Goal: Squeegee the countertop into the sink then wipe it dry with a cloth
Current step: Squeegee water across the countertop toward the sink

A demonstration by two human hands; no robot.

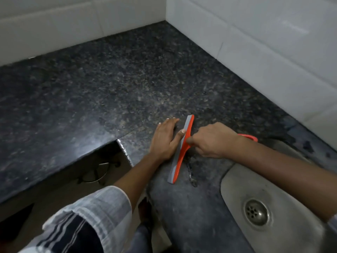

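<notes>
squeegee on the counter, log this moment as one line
phase: squeegeeing | right hand: grips squeegee handle | left hand: flat on countertop, thumb on blade | water: beside blade, sink side | sink: right | cloth: unseen

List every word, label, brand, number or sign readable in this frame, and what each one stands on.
None can be read.
Squeegee, gripped by the right hand: plain orange and grey, no brand showing.
Left hand rests on the countertop: speckled stone, no markings.
Sink and drain: no stamp visible.
Wall tiles: blank.
</notes>
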